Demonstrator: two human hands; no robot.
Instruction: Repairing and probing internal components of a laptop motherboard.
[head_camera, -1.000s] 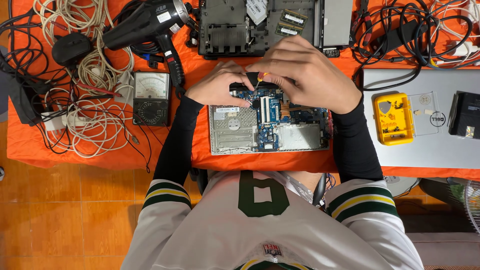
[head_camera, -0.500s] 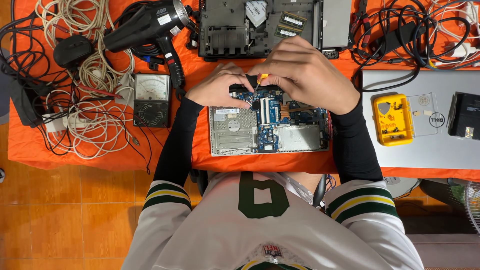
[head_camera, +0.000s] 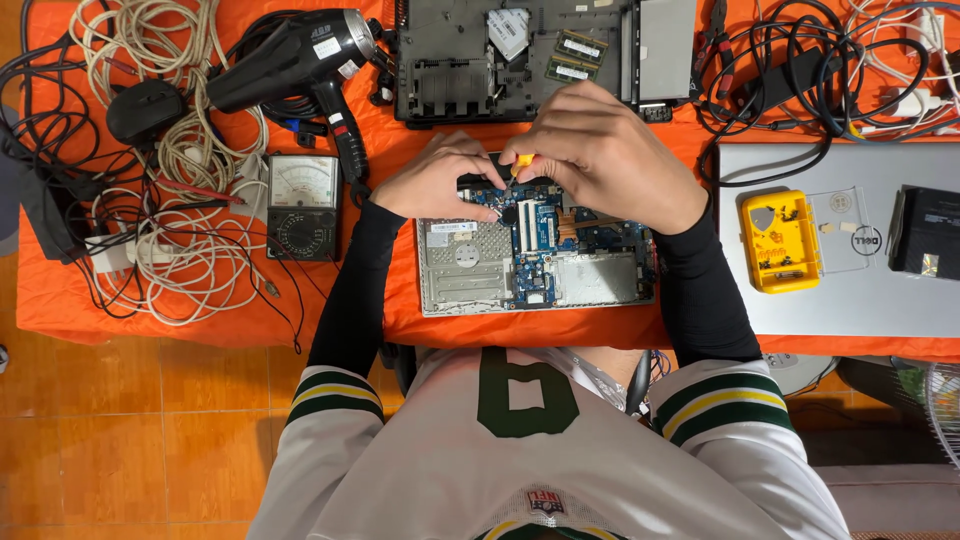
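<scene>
An opened laptop base (head_camera: 470, 280) with a blue circuit board (head_camera: 537, 235) lies on the orange cloth in front of me. My right hand (head_camera: 610, 155) is closed around a small yellow-handled screwdriver (head_camera: 522, 160), its tip down over the far edge of the board. Beside it, my left hand (head_camera: 437, 180) rests on the base's far left corner, fingers curled against the dark part there. What lies under the fingers is hidden.
A black heat gun (head_camera: 290, 60), an analog multimeter (head_camera: 303, 205) and tangled cables (head_camera: 170, 190) lie left. Another dismantled laptop chassis (head_camera: 520, 60) sits behind. At right, a closed silver laptop (head_camera: 850, 290) carries a yellow parts box (head_camera: 778, 240) and a black box (head_camera: 925, 232).
Both hands have shifted only slightly over the board's far edge; nothing else moved.
</scene>
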